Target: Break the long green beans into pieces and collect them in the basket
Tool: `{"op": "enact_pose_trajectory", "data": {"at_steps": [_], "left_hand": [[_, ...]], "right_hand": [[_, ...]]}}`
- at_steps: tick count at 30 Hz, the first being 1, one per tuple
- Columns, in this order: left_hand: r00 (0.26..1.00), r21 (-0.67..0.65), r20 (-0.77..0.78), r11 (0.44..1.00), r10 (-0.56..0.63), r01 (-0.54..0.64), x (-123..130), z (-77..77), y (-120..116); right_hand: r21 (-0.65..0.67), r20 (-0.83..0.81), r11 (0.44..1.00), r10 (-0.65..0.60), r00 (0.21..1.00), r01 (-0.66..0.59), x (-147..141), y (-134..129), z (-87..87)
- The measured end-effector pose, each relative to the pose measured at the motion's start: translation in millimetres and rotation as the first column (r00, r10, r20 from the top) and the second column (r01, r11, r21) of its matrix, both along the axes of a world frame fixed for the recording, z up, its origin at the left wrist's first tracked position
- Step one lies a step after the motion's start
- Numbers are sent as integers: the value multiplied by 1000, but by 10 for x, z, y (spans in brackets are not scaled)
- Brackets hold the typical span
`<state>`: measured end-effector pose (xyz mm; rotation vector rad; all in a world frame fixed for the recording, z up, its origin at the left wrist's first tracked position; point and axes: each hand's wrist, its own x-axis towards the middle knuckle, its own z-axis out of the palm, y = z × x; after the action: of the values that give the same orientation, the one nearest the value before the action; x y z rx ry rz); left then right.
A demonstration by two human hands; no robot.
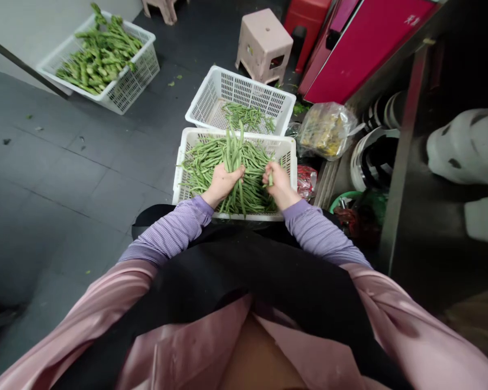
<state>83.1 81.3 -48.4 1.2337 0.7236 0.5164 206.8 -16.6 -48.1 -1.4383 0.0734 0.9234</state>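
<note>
A white plastic basket (189,133) in front of me is heaped with long green beans (205,162). Above it my left hand (223,183) is closed round an upright bunch of green beans (233,151). My right hand (278,182) is over the basket's right part, its fingers closed on a short piece of green bean (270,177). Just beyond, and touching or nearly touching, a second white basket (287,105) holds a smaller pile of beans (248,116).
A white basket (126,92) of thicker green vegetables (101,57) stands at the upper left. Beyond the baskets are a pale stool (266,40) and a red stool (307,19). Plastic bags (329,130) and a metal shelf edge (404,151) lie to the right.
</note>
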Motion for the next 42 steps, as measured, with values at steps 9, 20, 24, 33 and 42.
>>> {"op": "enact_pose_trajectory", "data": {"at_steps": [9,20,24,33,42], "left_hand": [[960,-125,-19,952,279,-279,100,-168,384],[878,-24,29,878,479,-478,90,-271,571],[919,120,45,911,391,-394,14,-139,426],[984,-103,67,982,168,-160,-52,5,291],[985,-303,25,941,168,-153,-9,-8,225]], "right_hand": [[-65,-71,810,579,813,-583,-18,-204,-20],[-57,97,802,597,797,-594,-100,-205,-104],[-119,4,942,317,949,-314,20,-129,-139],[-206,53,944,274,960,-257,211,-149,-64],[122,-84,850,523,848,-513,-205,-90,12]]}}
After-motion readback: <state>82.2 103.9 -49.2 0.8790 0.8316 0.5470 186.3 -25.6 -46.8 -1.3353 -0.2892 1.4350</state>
